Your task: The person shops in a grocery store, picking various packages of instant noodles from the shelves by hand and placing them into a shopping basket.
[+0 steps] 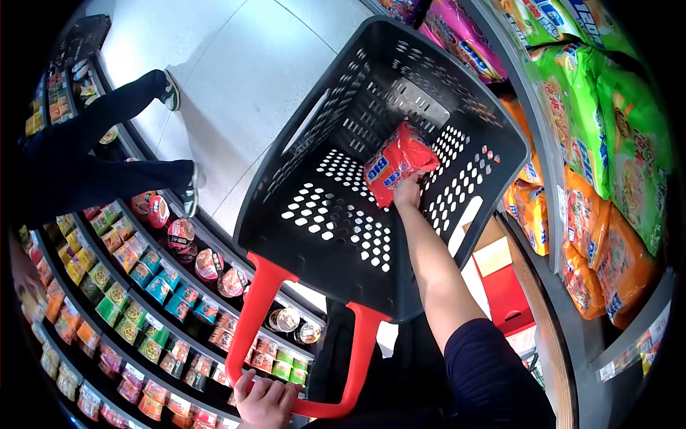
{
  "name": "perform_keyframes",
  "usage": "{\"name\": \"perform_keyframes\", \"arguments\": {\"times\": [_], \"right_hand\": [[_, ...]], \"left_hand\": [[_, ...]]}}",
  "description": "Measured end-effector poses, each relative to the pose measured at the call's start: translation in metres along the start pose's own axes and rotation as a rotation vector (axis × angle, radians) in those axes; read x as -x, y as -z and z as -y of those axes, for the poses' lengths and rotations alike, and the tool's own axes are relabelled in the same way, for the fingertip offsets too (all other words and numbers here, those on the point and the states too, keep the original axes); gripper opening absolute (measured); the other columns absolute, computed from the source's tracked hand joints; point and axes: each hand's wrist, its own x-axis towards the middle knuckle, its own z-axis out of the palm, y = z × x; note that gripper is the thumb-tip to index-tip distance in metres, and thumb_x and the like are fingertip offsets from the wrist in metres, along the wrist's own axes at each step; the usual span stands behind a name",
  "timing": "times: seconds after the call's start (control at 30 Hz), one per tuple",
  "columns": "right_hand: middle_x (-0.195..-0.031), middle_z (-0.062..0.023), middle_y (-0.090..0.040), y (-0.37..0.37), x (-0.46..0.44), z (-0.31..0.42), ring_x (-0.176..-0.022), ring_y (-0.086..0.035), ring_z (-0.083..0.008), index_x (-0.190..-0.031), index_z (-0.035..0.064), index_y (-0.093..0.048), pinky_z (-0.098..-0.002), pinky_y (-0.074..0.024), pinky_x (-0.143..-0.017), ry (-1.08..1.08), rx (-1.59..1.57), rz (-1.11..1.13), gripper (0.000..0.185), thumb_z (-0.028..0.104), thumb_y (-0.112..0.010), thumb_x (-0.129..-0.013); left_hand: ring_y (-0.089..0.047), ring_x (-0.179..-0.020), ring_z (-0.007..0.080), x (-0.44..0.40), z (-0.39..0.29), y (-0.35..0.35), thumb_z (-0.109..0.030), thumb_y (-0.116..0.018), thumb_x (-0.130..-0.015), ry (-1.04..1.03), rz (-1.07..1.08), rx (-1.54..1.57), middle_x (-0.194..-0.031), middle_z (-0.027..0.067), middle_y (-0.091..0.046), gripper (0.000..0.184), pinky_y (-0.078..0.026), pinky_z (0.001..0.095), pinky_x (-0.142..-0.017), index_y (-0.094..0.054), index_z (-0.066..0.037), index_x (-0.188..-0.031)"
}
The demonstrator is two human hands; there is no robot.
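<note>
A black shopping basket (336,268) with perforated sides and a red handle (356,357) fills the middle of the view. Its handle is held at the lower left corner by my left hand (268,400), fingers wrapped round it. Inside the basket, my right hand (407,191) grips the near edge of a red packet (389,168) with blue and white lettering; the fingertips are partly hidden by the packet. No other item shows in the basket.
Curved shelves of cup and packet noodles (157,286) run along the left. Green bags (572,114) and orange bags (586,264) fill shelves at the right. Another person's legs (136,175) stand at the upper left, a hand (25,275) by the shelf. A red box (506,293) sits lower right.
</note>
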Motion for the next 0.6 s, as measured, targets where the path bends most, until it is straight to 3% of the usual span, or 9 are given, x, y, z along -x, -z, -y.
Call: {"name": "perform_keyframes", "arguments": {"times": [0.07,0.23,0.37,0.43,0.5,0.6], "right_hand": [[-0.109,-0.0277,-0.062,0.0,-0.012,-0.003,-0.101,-0.061,-0.0422,-0.126,-0.0036,-0.036,-0.0465,-0.0475,-0.09,-0.033,-0.079,0.023,0.04,0.02,-0.04,-0.094],[-0.116,-0.0257,-0.059,0.027,-0.019,-0.001,-0.109,-0.059,-0.0384,-0.124,-0.0009,-0.043,-0.0431,-0.0483,-0.092,0.08,0.171,0.17,0.044,0.014,-0.057,-0.085],[-0.113,-0.0246,-0.061,0.067,0.023,0.009,-0.108,-0.059,-0.0378,-0.119,0.0043,-0.053,-0.042,-0.0468,-0.093,0.169,0.133,0.19,0.038,0.015,-0.056,-0.083],[-0.103,-0.0213,-0.066,0.094,0.056,0.016,-0.1,-0.063,-0.034,-0.108,0.0019,-0.059,-0.0396,-0.0493,-0.088,0.389,0.041,0.225,0.029,0.016,-0.059,-0.082],[-0.093,-0.019,-0.068,0.106,0.08,0.011,-0.092,-0.066,-0.0295,-0.102,0.0011,-0.06,-0.0358,-0.0512,-0.082,0.525,-0.067,0.287,0.024,0.017,-0.06,-0.083],[-0.092,-0.0134,-0.069,0.186,0.152,0.006,-0.089,-0.067,-0.0222,-0.108,0.0017,-0.057,-0.0311,-0.051,-0.08,0.662,-0.233,0.39,0.022,0.013,-0.055,-0.09]], "left_hand": [[-0.052,-0.067,0.0169,0.001,-0.001,0.0,-0.02,-0.074,-0.067,0.004,0.024,0.003,-0.064,-0.0022,-0.05,0.012,-0.041,0.0432,-0.088,-0.064,-0.014,-0.071],[-0.053,-0.072,0.0187,0.003,-0.004,0.001,-0.02,-0.073,-0.066,0.031,0.036,0.004,-0.065,-0.0011,-0.05,0.013,-0.041,0.045,-0.089,-0.063,-0.014,-0.07],[-0.054,-0.074,0.0203,0.011,0.003,-0.001,-0.018,-0.07,-0.065,-0.007,0.069,0.045,-0.068,0.0001,-0.053,0.011,-0.041,0.0448,-0.09,-0.062,-0.013,-0.068],[-0.056,-0.079,0.0193,0.013,0.002,-0.001,-0.016,-0.06,-0.064,0.008,0.043,0.029,-0.071,-0.0009,-0.053,0.012,-0.039,0.0441,-0.095,-0.065,-0.016,-0.075],[-0.056,-0.08,0.0204,0.015,0.002,0.001,-0.015,-0.06,-0.065,-0.003,0.04,0.026,-0.072,-0.0001,-0.054,0.008,-0.038,0.0458,-0.095,-0.063,-0.015,-0.072],[-0.056,-0.079,0.0233,0.017,0.004,-0.004,-0.019,-0.068,-0.063,-0.025,-0.039,0.045,-0.07,0.0024,-0.056,0.011,-0.038,0.0465,-0.094,-0.061,-0.01,-0.066]]}}
